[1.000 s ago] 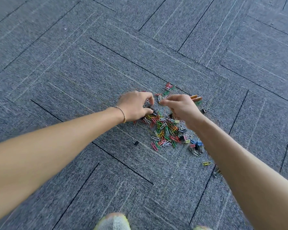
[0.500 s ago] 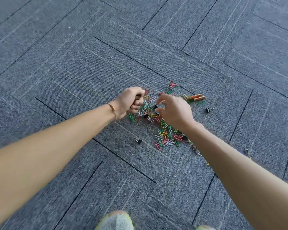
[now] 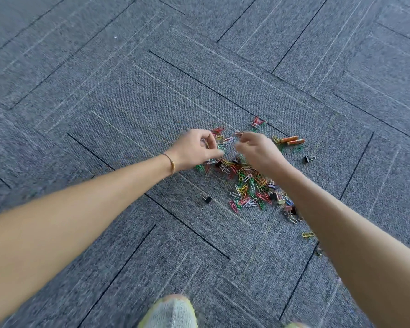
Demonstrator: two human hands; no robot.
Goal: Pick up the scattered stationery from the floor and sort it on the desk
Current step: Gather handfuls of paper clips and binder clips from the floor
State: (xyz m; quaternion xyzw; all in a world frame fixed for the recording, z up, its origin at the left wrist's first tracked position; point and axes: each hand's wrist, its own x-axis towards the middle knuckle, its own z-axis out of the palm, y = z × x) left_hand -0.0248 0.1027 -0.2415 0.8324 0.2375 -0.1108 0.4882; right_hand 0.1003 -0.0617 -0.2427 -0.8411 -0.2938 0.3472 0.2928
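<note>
The clips (image 3: 247, 183) lie in a loose heap on the carpet (image 3: 128, 102), and we take that heap as our landmark. Its long axis runs from the far left end, under our hands, toward the near right end beside our right forearm. Both hands sit at the far end of it, so the bulk of the heap lies nearer to us than the fingers do, and to the right.

Our left hand (image 3: 194, 150) has curled fingers pinching what look like a few clips at the heap's far left edge. Our right hand (image 3: 258, 152) hovers just over the far end with fingers bent downward; it is blurred, and we cannot tell whether it holds anything. We judge the right hand nearer to the thick middle of the heap, so the next gather probably falls to it.

The clips are thin bent wire, coated red, green, yellow, pink and white, tangled and overlapping; they should snag on the ribbed carpet pile and on each other. Small binder clips are mixed in: one black binder clip (image 3: 206, 199) lies apart, left of the heap's near end, and another (image 3: 308, 159) right of the far end. Two orange cylinders (image 3: 292, 140) lie side by side just beyond the heap on the right. No desk is in view.
</note>
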